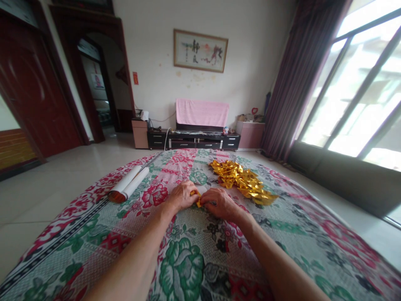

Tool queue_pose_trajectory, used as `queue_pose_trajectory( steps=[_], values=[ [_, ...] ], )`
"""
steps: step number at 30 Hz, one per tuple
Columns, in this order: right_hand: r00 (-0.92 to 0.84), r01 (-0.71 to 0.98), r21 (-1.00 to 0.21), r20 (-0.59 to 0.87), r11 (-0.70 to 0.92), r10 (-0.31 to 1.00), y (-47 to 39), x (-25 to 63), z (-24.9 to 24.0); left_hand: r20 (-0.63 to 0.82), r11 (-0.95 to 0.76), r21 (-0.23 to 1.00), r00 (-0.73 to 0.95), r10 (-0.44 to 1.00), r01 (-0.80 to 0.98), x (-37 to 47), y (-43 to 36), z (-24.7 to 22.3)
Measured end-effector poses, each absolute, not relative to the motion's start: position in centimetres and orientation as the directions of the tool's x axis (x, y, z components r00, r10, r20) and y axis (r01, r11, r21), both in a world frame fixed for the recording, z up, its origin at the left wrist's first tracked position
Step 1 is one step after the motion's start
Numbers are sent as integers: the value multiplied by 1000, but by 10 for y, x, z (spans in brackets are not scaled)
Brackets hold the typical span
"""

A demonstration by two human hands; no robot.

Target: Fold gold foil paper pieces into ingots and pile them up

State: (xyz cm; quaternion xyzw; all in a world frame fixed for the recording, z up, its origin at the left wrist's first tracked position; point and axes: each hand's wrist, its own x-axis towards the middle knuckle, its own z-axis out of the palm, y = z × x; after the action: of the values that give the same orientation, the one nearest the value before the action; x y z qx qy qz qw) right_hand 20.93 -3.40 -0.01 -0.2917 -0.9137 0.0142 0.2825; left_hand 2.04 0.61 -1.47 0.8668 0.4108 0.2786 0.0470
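Here, gold foil (198, 203) between left hand (185, 195), pinched on it, and right hand (218, 202), grip unclear

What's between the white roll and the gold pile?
Head view: flowered cloth, with the left hand holding a gold piece and the right hand at it.
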Motion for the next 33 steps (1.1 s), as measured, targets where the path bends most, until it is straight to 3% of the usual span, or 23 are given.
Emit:
queue_pose_trajectory(
  steps=[10,18,28,33],
  values=[
    [-640,593,-118,531,796,555,-39,209,-6,355,-695,392,598,719,603,11,8,-7],
    [-549,624,-194,580,757,602,-38,205,-15,264,-651,500,616,742,571,10,0,2],
    [-512,589,-307,574,748,639,-34,205,-16,427,-731,383,594,682,564,18,7,-15],
    [-479,527,-418,573,740,665,-37,208,-12,420,-776,373,653,630,509,19,6,-14]
  ],
)
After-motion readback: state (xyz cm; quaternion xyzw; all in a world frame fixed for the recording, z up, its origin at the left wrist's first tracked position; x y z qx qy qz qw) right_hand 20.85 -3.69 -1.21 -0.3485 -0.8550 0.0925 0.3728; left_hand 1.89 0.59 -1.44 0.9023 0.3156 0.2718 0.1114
